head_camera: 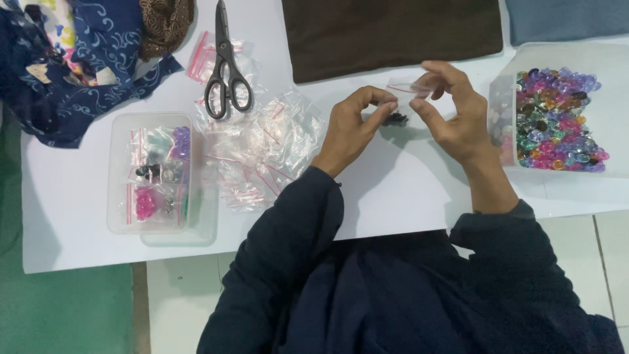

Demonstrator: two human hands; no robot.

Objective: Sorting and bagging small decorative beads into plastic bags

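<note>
My left hand (354, 124) and my right hand (452, 111) are raised over a white sheet (406, 190) and together pinch a small clear zip bag (407, 87) with a red seal line. A few dark beads (396, 119) hang in the bag's bottom, just right of my left fingertips. My left thumb and forefinger grip one side of the bag. The other side is held between my right hand's fingertips. Both sleeves are dark blue.
A clear tray of multicoloured beads (557, 121) stands at the right. A pile of empty zip bags (259, 151), black scissors (226, 65) and a clear box of filled bags (154, 174) lie at the left. Brown cloth (393, 33) and patterned blue fabric (85, 59) lie behind.
</note>
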